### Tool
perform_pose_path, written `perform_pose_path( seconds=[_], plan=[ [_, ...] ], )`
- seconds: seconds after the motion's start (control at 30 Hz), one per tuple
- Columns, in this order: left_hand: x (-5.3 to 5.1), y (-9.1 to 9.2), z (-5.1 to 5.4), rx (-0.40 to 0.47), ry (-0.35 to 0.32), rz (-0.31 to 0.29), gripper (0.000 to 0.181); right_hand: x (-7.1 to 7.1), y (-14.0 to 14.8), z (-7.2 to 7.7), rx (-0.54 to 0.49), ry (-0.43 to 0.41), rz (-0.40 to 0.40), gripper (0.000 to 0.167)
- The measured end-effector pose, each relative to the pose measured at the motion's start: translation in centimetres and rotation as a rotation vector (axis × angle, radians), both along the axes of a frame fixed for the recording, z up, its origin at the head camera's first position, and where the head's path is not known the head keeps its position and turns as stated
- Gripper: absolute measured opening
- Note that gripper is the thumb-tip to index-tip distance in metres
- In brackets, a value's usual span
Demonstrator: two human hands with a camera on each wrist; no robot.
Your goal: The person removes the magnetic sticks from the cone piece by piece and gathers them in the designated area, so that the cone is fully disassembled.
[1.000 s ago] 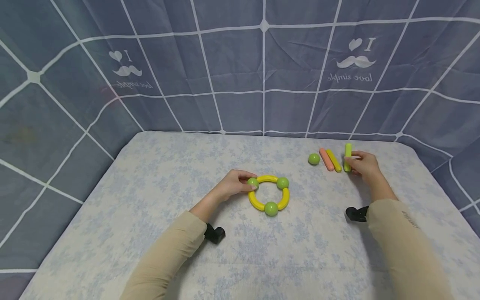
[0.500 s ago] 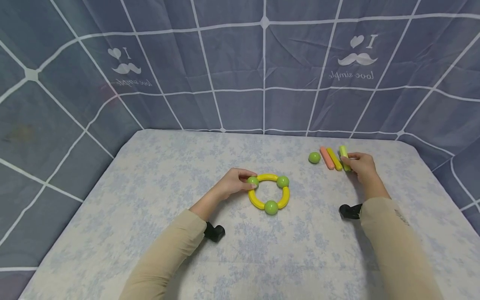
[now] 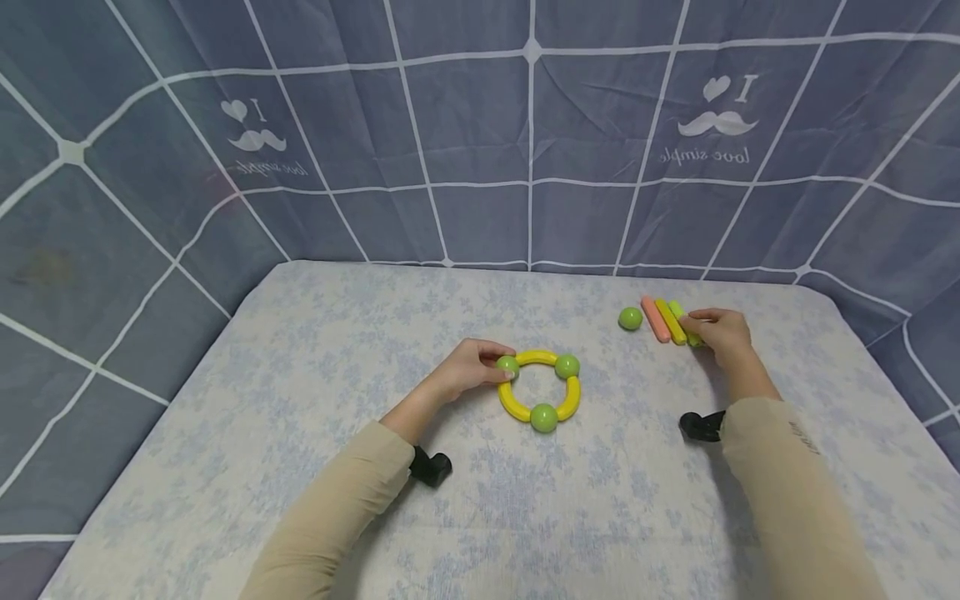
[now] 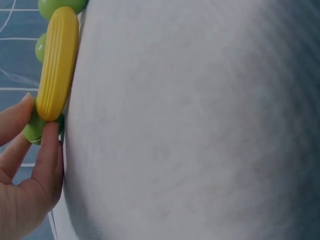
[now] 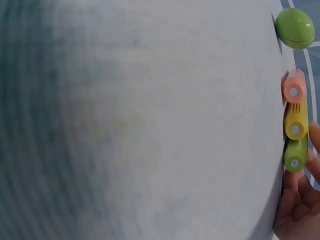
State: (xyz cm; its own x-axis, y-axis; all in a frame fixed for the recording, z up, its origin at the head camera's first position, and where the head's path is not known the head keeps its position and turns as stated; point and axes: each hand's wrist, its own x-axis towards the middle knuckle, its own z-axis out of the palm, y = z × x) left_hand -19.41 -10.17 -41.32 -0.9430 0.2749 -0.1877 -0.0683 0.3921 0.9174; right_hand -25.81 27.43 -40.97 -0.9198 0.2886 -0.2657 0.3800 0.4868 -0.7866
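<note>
a pale, out-of-focus desk (image 5: 175, 120) filled most of the view. along its right side, a pink stick (image 5: 295, 80), a yellow stick (image 5: 297, 116) and a green stick (image 5: 296, 152) lay side by side, each with a pale round disc in its near end. the right hand (image 5: 301, 205) held its fingers around the green stick. a seamed green ball (image 5: 295, 28) sat apart, beyond the pink one.

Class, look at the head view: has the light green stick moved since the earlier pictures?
Yes: the light green stick has moved left, towards the straight yellow stick, and now lies close beside it.
</note>
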Motion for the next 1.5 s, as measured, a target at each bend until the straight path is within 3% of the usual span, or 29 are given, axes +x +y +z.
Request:
perform_pose_path(
  seconds=[0.33,0.57,0.7,0.77,0.9,1.1,1.33,1.5],
  plan=[
    [0.1,0.1,0.4,-0.004,0.004,-0.016,0.036,0.3,1.1,1.5,-0.012,-0.002,0.090,0.058],
    [0.1,-0.2,0.4,-0.021,0.021,-0.034,0.041,0.4,0.2,3.0,0.002,0.082,0.128,0.059],
    [0.2,-0.3,0.5,-0.033,0.027,-0.029,0.042,0.9,-1.8,4.1,-0.014,0.136,0.253,0.058],
    [0.2,-0.3,0.5,-0.043,0.032,-0.028,0.041,1.3,-3.1,4.9,-0.029,0.154,0.369,0.057],
    [0.2,-0.1,0.6,-0.077,0.049,-0.030,0.041,1.5,-6.1,5.4,-0.007,0.156,0.517,0.051],
    [-0.1,0.2,0.6,-0.123,0.061,-0.029,0.042,1.3,-10.4,4.0,0.000,0.170,0.738,0.044],
    [-0.3,0.4,0.5,-0.135,0.061,-0.029,0.040,1.4,-14.6,2.2,-0.038,0.156,0.895,0.037],
    [-0.2,0.4,0.6,-0.130,0.063,-0.037,0.038,1.6,-16.8,1.6,0.039,0.184,1.009,0.032]
  ],
)
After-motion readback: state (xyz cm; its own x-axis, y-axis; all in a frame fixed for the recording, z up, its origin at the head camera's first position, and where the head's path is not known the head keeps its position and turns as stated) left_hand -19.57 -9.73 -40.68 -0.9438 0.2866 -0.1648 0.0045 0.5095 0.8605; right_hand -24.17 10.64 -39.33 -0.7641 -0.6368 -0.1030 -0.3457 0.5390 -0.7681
